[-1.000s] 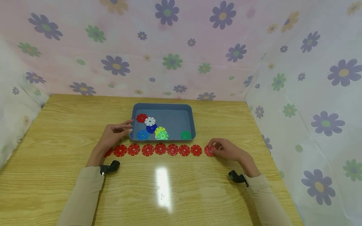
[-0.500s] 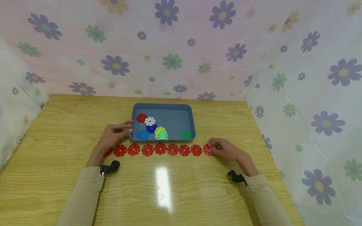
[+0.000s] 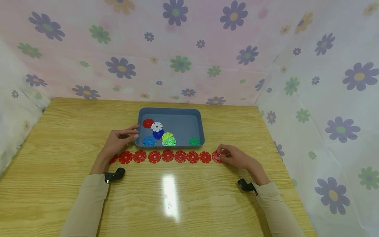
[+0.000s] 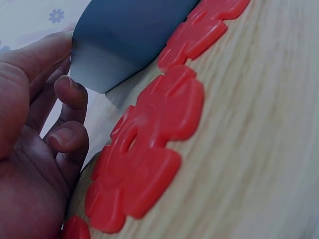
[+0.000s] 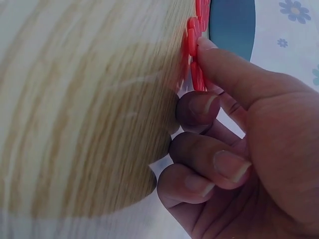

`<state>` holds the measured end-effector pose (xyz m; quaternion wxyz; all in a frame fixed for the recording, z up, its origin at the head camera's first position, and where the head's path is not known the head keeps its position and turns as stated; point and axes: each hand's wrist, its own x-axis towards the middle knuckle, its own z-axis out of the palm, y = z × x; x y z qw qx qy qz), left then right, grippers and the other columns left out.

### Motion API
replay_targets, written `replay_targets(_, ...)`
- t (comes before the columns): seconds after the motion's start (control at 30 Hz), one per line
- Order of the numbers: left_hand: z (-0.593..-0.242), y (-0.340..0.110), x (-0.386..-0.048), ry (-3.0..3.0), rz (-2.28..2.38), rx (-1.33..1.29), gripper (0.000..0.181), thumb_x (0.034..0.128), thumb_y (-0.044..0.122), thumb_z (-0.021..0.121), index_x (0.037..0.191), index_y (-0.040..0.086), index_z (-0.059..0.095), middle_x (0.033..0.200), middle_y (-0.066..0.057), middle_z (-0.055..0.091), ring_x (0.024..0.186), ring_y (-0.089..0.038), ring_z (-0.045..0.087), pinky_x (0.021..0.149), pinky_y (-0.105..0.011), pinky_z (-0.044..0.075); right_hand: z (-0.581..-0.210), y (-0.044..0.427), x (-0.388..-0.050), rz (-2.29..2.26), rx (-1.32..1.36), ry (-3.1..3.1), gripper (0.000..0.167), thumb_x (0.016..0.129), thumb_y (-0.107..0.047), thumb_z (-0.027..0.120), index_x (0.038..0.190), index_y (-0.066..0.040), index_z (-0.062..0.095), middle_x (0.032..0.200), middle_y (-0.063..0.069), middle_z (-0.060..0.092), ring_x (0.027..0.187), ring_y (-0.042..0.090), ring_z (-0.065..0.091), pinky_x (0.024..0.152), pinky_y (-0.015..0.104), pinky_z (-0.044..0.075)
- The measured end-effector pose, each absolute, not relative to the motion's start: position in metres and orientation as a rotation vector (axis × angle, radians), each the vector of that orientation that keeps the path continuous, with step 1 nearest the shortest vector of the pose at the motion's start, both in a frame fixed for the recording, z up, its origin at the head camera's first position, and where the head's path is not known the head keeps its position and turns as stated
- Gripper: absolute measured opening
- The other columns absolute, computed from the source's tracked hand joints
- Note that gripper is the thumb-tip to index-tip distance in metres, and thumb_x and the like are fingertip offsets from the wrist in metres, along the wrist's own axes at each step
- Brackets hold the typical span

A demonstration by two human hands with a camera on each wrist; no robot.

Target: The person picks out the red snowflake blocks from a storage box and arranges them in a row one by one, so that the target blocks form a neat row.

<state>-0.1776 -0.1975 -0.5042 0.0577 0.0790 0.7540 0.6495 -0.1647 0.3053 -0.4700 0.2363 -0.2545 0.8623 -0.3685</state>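
A row of red notched interlocking discs [image 3: 167,155] lies flat on the table in front of a grey-blue tray [image 3: 186,123]. My right hand [image 3: 237,157] holds the row's rightmost red disc [image 5: 198,77] against the tabletop between thumb and index finger, the other fingers curled loosely. My left hand [image 3: 116,142] touches the tray's left wall from outside with its fingertips. In the left wrist view, the thumb meets the tray's corner, while a red disc [image 4: 144,149] lies beside the hand. The row's leftmost disc [image 3: 113,160] is partly hidden by the left wrist.
Inside the tray are a red disc [image 3: 148,123], a white disc [image 3: 157,126], blue discs [image 3: 149,141], yellow and light green ones [image 3: 169,141], and a green disc [image 3: 194,141]. Flowered cloth [image 3: 189,49] hangs behind the wooden table [image 3: 142,204].
The right hand has slid the rightmost red disc slightly left, closer to its neighbour in the row. The left hand stays at the tray.
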Motion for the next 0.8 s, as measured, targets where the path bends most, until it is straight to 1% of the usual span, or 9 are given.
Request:
replay_targets(0.2,-0.505,-0.198,-0.178,2.282,1.974,0.242,0.039,0.0992,0.020,0.068,0.125,-0.009,0.067,0.148,-0.010,0.056,0.148,-0.019,0.040,0.102,-0.010,0.042,-0.474,0.307,-0.166,-0.996,-0.709,2.390,0.007,0.102,-0.012,0.063,0.102,-0.008,0.057,0.084,0.003,0.055,0.069,0.011,0.047,0.066,0.026,0.042)
replay_targets(0.37,-0.504,-0.197,-0.178,2.276,1.986,0.248,0.038,0.0993,0.019,0.068,0.125,-0.010,0.067,0.148,-0.009,0.056,0.147,-0.016,0.041,0.102,-0.011,0.042,-0.475,0.308,-0.164,-1.006,-0.709,2.419,0.008,0.099,-0.012,0.067,0.100,-0.009,0.060,0.078,0.000,0.051,0.066,0.009,0.043,0.064,0.025,0.039)
replay_targets(0.5,-0.504,-0.198,-0.178,2.268,1.996,0.254,0.038,0.0993,0.017,0.068,0.125,-0.011,0.067,0.148,-0.010,0.056,0.146,-0.014,0.042,0.101,-0.011,0.043,-0.478,0.311,-0.164,-1.026,-0.705,2.418,0.008,0.099,-0.015,0.068,0.099,-0.010,0.061,0.075,0.000,0.050,0.064,0.009,0.041,0.063,0.026,0.037)
replay_targets(0.6,-0.504,-0.197,-0.178,2.269,1.994,0.247,0.038,0.0993,0.018,0.068,0.125,-0.010,0.067,0.148,-0.010,0.056,0.146,-0.014,0.042,0.101,-0.011,0.044,-0.481,0.314,-0.164,-1.069,-0.708,2.398,0.009,0.101,-0.015,0.065,0.099,-0.008,0.060,0.077,0.002,0.053,0.065,0.010,0.044,0.064,0.026,0.041)
replay_targets(0.73,-0.504,-0.197,-0.178,2.276,1.983,0.236,0.038,0.0994,0.019,0.068,0.125,-0.010,0.067,0.148,-0.011,0.056,0.147,-0.016,0.041,0.101,-0.011,0.043,-0.484,0.316,-0.163,-1.166,-0.670,2.365,0.011,0.103,-0.015,0.061,0.099,-0.006,0.059,0.081,0.007,0.060,0.067,0.013,0.054,0.067,0.027,0.047)
replay_targets(0.8,-0.504,-0.197,-0.178,2.278,1.979,0.231,0.038,0.0993,0.019,0.068,0.124,-0.009,0.068,0.148,-0.013,0.055,0.147,-0.017,0.041,0.100,-0.011,0.043,-0.485,0.315,-0.162,-1.219,-0.651,2.353,0.012,0.104,-0.015,0.060,0.099,-0.005,0.059,0.081,0.009,0.061,0.067,0.015,0.055,0.066,0.027,0.048)
